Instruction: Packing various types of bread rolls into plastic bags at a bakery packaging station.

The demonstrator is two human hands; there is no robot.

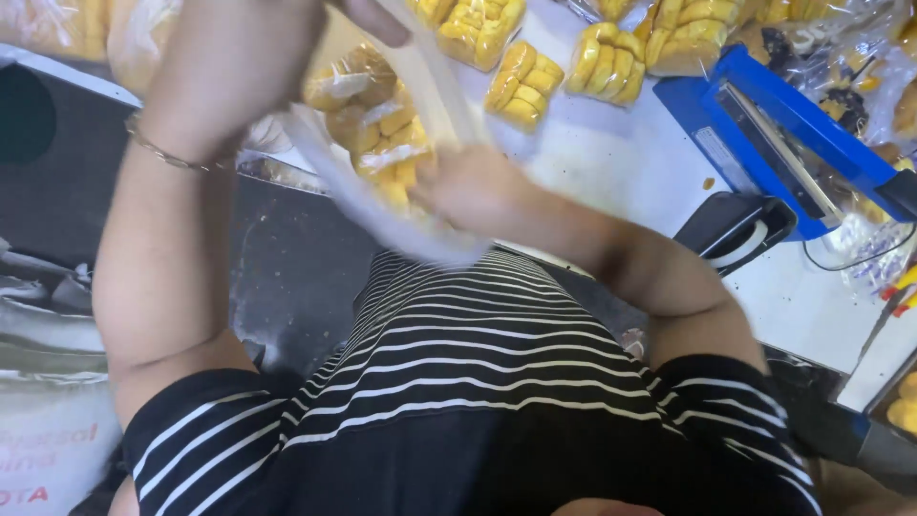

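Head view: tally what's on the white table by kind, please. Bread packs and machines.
Bagged yellow bread packs lying loose on the table: 4 whole in view, with more cut off at the top edge.
Bread packs in the hands' clear bag: 1
Blue sealing machine: 1
Total: 6

You have two hands up, the left hand (239, 67) and the right hand (468, 186), one clear plastic bag (382, 205) between them, four bagged bread packs (604, 62) across the top, and one blue sealing machine (793, 143) at upper right.
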